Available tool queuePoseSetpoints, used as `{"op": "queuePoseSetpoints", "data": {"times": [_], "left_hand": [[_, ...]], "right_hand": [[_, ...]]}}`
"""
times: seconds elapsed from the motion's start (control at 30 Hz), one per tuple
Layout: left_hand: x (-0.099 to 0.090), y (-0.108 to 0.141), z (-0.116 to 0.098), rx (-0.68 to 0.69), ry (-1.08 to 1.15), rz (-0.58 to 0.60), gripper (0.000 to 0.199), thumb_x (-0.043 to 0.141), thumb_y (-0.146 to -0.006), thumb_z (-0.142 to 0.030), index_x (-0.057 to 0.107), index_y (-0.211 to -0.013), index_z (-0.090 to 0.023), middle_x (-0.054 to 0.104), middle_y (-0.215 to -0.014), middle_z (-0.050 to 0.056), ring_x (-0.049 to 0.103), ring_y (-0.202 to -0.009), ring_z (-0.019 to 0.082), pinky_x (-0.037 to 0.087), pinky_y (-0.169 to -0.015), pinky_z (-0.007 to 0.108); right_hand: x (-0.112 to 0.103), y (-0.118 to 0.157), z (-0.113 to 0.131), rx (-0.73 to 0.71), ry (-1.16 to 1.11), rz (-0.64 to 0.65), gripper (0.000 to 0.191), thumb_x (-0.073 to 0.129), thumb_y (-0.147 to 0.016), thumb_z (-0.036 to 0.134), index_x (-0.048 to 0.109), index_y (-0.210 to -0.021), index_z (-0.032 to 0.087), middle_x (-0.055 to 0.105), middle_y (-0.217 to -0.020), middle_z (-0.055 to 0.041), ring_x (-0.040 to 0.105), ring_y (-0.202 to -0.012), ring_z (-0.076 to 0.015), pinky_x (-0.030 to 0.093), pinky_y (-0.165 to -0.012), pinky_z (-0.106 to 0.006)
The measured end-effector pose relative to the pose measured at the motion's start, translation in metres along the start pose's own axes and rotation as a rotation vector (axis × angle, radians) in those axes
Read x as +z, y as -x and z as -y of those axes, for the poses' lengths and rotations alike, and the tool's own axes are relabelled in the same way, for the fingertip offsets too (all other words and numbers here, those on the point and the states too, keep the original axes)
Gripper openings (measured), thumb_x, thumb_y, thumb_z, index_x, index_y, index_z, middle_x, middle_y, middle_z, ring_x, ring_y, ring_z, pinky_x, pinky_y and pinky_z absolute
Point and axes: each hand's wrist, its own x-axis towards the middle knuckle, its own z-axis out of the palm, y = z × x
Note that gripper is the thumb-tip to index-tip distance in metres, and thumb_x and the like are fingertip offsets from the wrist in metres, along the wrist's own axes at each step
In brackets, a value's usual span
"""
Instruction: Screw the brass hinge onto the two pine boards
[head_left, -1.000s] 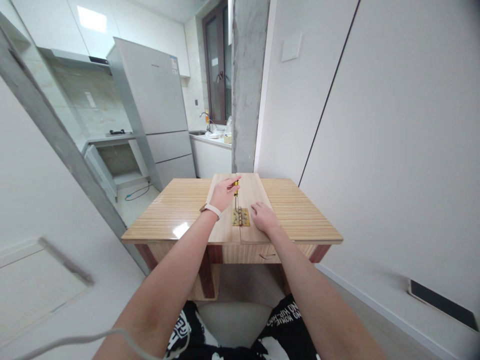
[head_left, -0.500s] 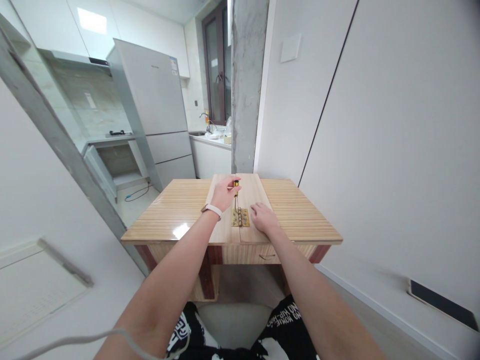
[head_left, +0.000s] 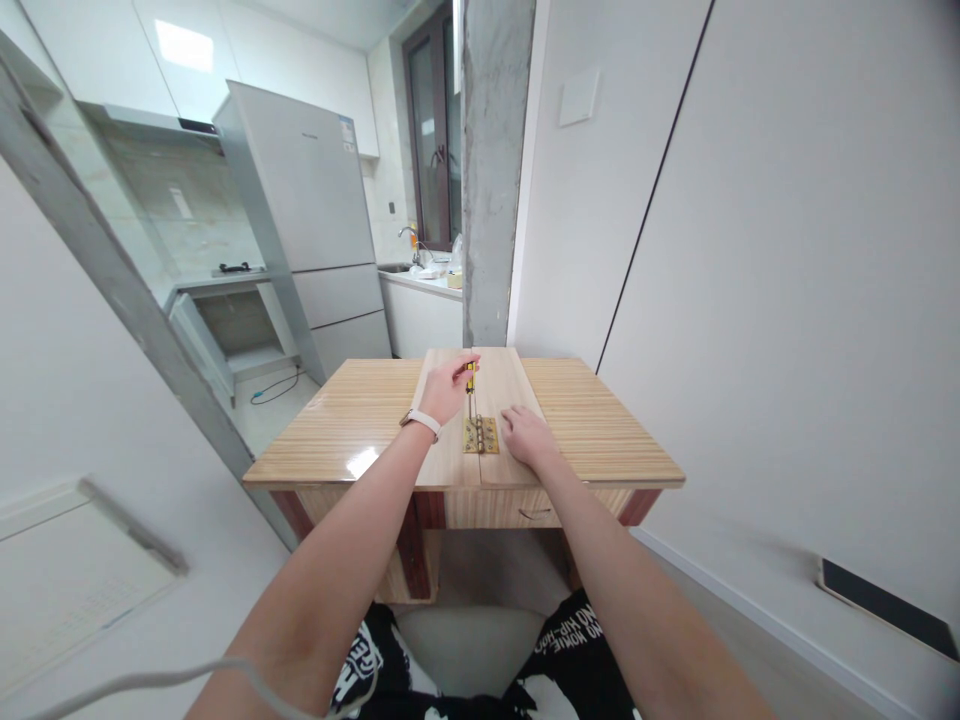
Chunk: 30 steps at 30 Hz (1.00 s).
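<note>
My left hand (head_left: 448, 386), with a pale watch band at the wrist, grips the yellow and black handle of a screwdriver (head_left: 470, 380). The screwdriver stands roughly upright, its shaft pointing down to the upper left part of a brass hinge (head_left: 481, 436). Two pale wooden boards (head_left: 496, 372) lie side by side, and the hinge spans the seam between them. Resting on the right board just beside the hinge is my right hand (head_left: 525, 434), its fingers lying fairly flat with nothing visible in them. Small screws show in the hinge plates, too small to make out singly.
The boards lie across a striped wooden desk (head_left: 352, 400) with a drawer (head_left: 534, 512) in front. A white wall (head_left: 750, 300) stands close on the right. Behind are a fridge (head_left: 307, 190) and a sink counter. A pale cable (head_left: 172, 678) crosses the lower left.
My left hand and the screwdriver handle have shifted very slightly, with the fingers turned a little on the handle. My right hand, the boards and the hinge stay in place.
</note>
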Motion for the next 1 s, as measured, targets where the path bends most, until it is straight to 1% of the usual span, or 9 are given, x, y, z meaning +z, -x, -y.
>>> {"op": "queuePoseSetpoints", "data": {"times": [0.13,0.2,0.27,0.4,0.5,0.63,0.77,0.93,1.0], "left_hand": [[-0.002,-0.001,-0.001,-0.016,-0.032,-0.07,0.031,0.067,-0.089,-0.021,0.074,-0.12,-0.021,0.075,-0.109,0.007,0.072,-0.093,0.019,0.06,-0.086,0.033],[-0.005,-0.001,-0.003,-0.016,-0.072,-0.093,0.03,0.072,-0.087,-0.023,0.074,-0.117,-0.021,0.075,-0.106,0.007,0.071,-0.09,0.018,0.061,-0.083,0.033],[-0.008,-0.001,-0.003,-0.013,-0.074,-0.075,0.031,0.072,-0.087,-0.023,0.074,-0.118,-0.02,0.076,-0.11,0.008,0.071,-0.092,0.018,0.061,-0.086,0.034],[-0.01,0.0,0.002,0.003,-0.022,-0.014,0.037,0.06,-0.094,-0.018,0.069,-0.129,-0.022,0.072,-0.128,0.009,0.071,-0.109,0.02,0.057,-0.102,0.038],[-0.008,0.0,0.005,0.005,0.026,-0.022,0.038,0.055,-0.095,-0.014,0.068,-0.13,-0.021,0.073,-0.124,0.008,0.07,-0.113,0.02,0.054,-0.107,0.039],[-0.006,0.0,0.002,-0.026,0.098,-0.021,0.035,0.055,-0.093,-0.012,0.067,-0.125,-0.018,0.075,-0.116,0.01,0.072,-0.11,0.02,0.056,-0.103,0.037],[-0.005,0.0,-0.002,-0.027,0.092,-0.017,0.036,0.057,-0.092,-0.011,0.066,-0.126,-0.021,0.074,-0.11,0.008,0.072,-0.104,0.019,0.058,-0.095,0.035],[-0.001,0.001,-0.002,-0.012,0.0,-0.064,0.028,0.068,-0.088,-0.019,0.073,-0.115,-0.021,0.071,-0.113,0.008,0.069,-0.094,0.018,0.06,-0.084,0.032],[0.0,0.002,-0.001,0.003,0.012,-0.047,0.03,0.069,-0.089,-0.021,0.073,-0.118,-0.022,0.07,-0.115,0.009,0.069,-0.096,0.018,0.061,-0.086,0.033]], "right_hand": [[0.0,0.0,0.0,0.008,-0.002,0.01,0.035,0.043,-0.102,0.028,0.067,-0.127,0.021,0.065,-0.129,-0.0108,0.054,-0.123,-0.0209,0.034,-0.109,-0.03],[0.0,0.0,0.0,0.016,-0.006,0.02,0.036,0.042,-0.102,0.027,0.067,-0.127,0.021,0.065,-0.129,-0.0108,0.054,-0.123,-0.0208,0.034,-0.11,-0.03],[0.0,0.0,0.0,0.018,-0.009,0.02,0.036,0.042,-0.102,0.027,0.067,-0.128,0.021,0.065,-0.129,-0.0111,0.054,-0.123,-0.0209,0.034,-0.11,-0.03],[0.002,0.0,0.0,0.012,-0.009,0.014,0.037,0.042,-0.102,0.026,0.067,-0.129,0.021,0.064,-0.131,-0.0111,0.053,-0.124,-0.0212,0.033,-0.111,-0.031],[0.003,0.0,0.0,0.014,-0.009,0.008,0.038,0.042,-0.102,0.027,0.067,-0.13,0.021,0.064,-0.133,-0.0114,0.053,-0.125,-0.0216,0.033,-0.111,-0.031],[0.003,0.0,0.001,0.018,-0.013,0.019,0.037,0.042,-0.102,0.027,0.067,-0.13,0.021,0.064,-0.133,-0.0111,0.052,-0.126,-0.0216,0.033,-0.111,-0.031],[0.002,0.0,0.001,0.014,-0.007,0.014,0.036,0.043,-0.102,0.027,0.067,-0.128,0.022,0.064,-0.132,-0.0106,0.053,-0.125,-0.0215,0.033,-0.111,-0.031],[0.001,0.001,0.001,0.001,-0.007,-0.006,0.035,0.043,-0.102,0.026,0.068,-0.125,0.021,0.065,-0.13,-0.0107,0.054,-0.124,-0.0216,0.034,-0.11,-0.03],[0.002,0.001,0.001,0.001,-0.009,-0.01,0.035,0.043,-0.102,0.026,0.068,-0.126,0.021,0.065,-0.13,-0.0105,0.054,-0.123,-0.0215,0.033,-0.11,-0.03]]}}
